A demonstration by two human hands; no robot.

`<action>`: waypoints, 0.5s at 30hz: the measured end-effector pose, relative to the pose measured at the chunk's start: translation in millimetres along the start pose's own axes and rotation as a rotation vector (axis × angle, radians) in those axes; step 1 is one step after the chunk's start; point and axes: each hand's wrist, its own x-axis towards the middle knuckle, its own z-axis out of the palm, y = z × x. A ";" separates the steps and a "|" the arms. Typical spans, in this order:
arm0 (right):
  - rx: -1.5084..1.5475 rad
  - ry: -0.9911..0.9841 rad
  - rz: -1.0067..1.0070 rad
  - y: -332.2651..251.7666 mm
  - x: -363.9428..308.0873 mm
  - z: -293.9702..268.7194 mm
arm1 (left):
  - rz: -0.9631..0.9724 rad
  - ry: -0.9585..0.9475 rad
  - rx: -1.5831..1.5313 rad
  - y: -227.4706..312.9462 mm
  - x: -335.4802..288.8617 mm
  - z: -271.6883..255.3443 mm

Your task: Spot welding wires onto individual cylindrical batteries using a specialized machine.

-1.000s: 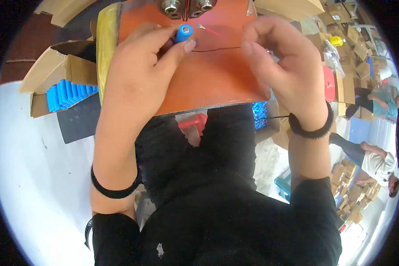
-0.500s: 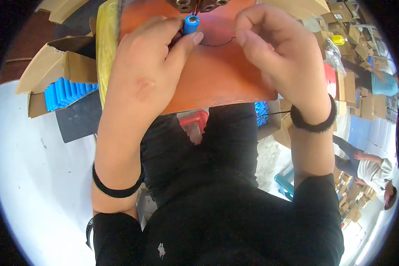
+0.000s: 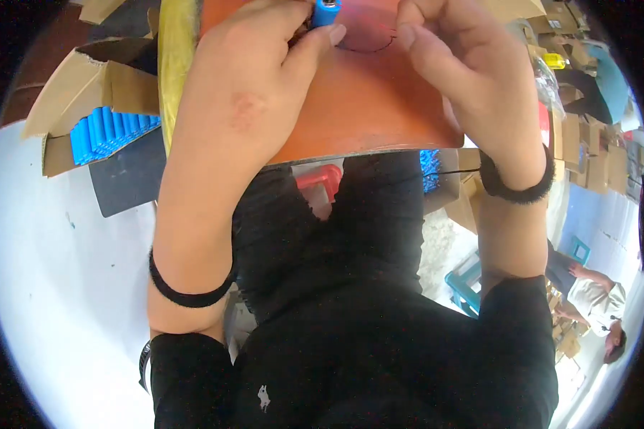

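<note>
At the top of the view, my left hand (image 3: pixel 257 86) grips a blue cylindrical battery cell (image 3: pixel 326 16) between thumb and fingers, its metal end facing up and away. My right hand (image 3: pixel 479 79) is closed in a pinch on the ends of thin leads, a black wire (image 3: pixel 373 52) that bows across from the cell and a fainter red one. Both hands are over an orange work surface (image 3: pixel 379 114). How the leads join the cell is hidden at the top edge.
At left, an open cardboard box (image 3: pixel 57 157) holds rows of blue cells (image 3: pixel 111 132). A yellow wrapped strip (image 3: pixel 177 64) borders the work surface. More blue cells (image 3: pixel 429 171) sit in a box below its right edge. A teal stool (image 3: pixel 465 282) and a person (image 3: pixel 594 293) are at right.
The whole view has shifted, so the hands and cell appear higher and slightly right. Metal parts above the cell have left the picture. Both hands keep their holds.
</note>
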 end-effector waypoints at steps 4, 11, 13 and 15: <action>0.299 -0.170 -0.553 30.9 14.2 0.5 | -0.064 0.023 -0.128 9.1 1.2 -0.2; -0.411 0.058 0.304 -43.6 -30.3 -1.5 | 0.077 -0.023 -0.050 12.0 -12.5 -6.9; -0.307 0.126 0.342 -52.3 -47.2 -0.2 | 0.191 0.025 -0.122 19.9 -24.0 -7.8; -0.385 0.131 0.366 -59.7 -76.4 -13.6 | 0.268 0.187 -0.045 14.8 -42.2 -17.0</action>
